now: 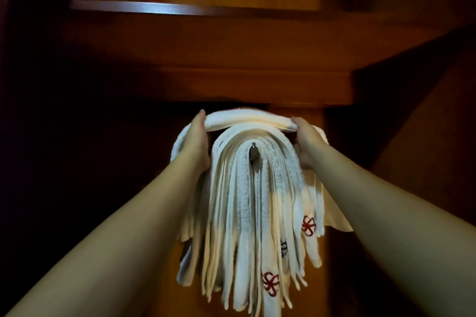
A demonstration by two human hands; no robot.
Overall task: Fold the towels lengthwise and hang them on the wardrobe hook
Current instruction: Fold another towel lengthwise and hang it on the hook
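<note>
Several folded white towels hang in a thick bundle over a metal wardrobe hook, some with red embroidered emblems near their ends. A folded white towel arches over the top of the bundle. My left hand grips its left side, thumb on top. On the right side, my right hand grips the same towel. Both forearms reach up from the bottom corners. The towel's right end droops behind my right forearm.
The hook is fixed to a wooden panel inside a dark wooden wardrobe. A thick wooden shelf juts out just above the towels, and another shelf edge lies higher. Both sides are in deep shadow.
</note>
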